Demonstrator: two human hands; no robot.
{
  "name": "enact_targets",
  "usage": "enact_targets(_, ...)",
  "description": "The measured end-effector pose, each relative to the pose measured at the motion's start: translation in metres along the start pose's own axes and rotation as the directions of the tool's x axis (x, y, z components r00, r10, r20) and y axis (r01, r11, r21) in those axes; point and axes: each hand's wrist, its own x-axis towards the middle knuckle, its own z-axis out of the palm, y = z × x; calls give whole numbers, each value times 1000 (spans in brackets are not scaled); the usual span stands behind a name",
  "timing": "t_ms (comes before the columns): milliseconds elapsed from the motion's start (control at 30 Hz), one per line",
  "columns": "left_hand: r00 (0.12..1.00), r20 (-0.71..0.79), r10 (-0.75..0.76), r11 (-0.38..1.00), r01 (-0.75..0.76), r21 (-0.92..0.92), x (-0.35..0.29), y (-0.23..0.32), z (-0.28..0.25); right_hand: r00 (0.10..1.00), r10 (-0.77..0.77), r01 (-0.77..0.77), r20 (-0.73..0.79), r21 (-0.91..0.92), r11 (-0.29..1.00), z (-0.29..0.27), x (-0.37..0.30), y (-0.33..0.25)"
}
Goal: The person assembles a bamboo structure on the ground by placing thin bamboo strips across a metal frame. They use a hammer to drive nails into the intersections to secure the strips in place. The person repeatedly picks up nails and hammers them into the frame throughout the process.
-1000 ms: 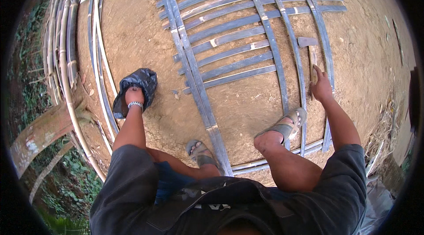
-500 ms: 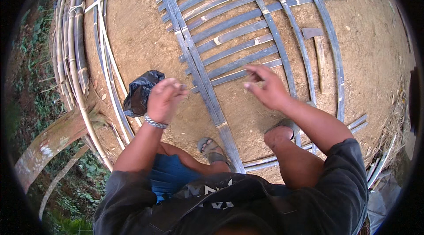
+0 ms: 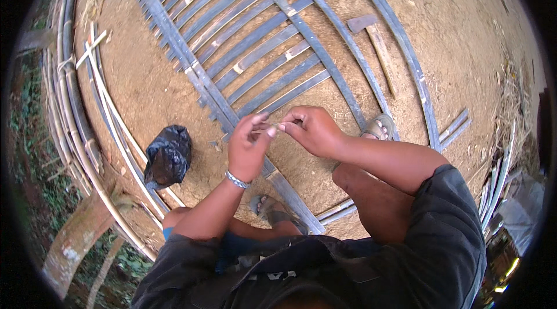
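My left hand, with a braided bracelet at the wrist, is raised in front of me with its fingers bent toward the thumb. Close against it, my right hand pinches thumb and forefinger together. Between the fingertips is something tiny and thin that I cannot make out. Both hands hover over the near end of a long split bamboo strip. This strip edges a lattice of dark bamboo slats on the ground. A crumpled black plastic bag lies to the left of my left hand.
A hatchet with a wooden handle lies between two long strips on the right. Bamboo poles and pale split strips run along the left, near a tree trunk. Short bamboo pieces lie at the right.
My hands have come together from apart, the right moving left and the left moving right. The view has shifted, so the lattice and hatchet appear farther left; my right foot has moved forward.
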Motion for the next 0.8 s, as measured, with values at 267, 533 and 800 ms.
enact_targets(267,909,418,7,908,-181,378,16,-12,26,958,175,-166,228,-57,985,-28,-22,47)
enact_targets(533,945,260,197,881,-287,376,98,-36,89,873,196,-314,-447,-208,926,-104,-18,111)
enact_targets(800,809,91,581,707,-556,437,191,-55,144,673,-61,-355,-737,-395,848,-172,-15,174)
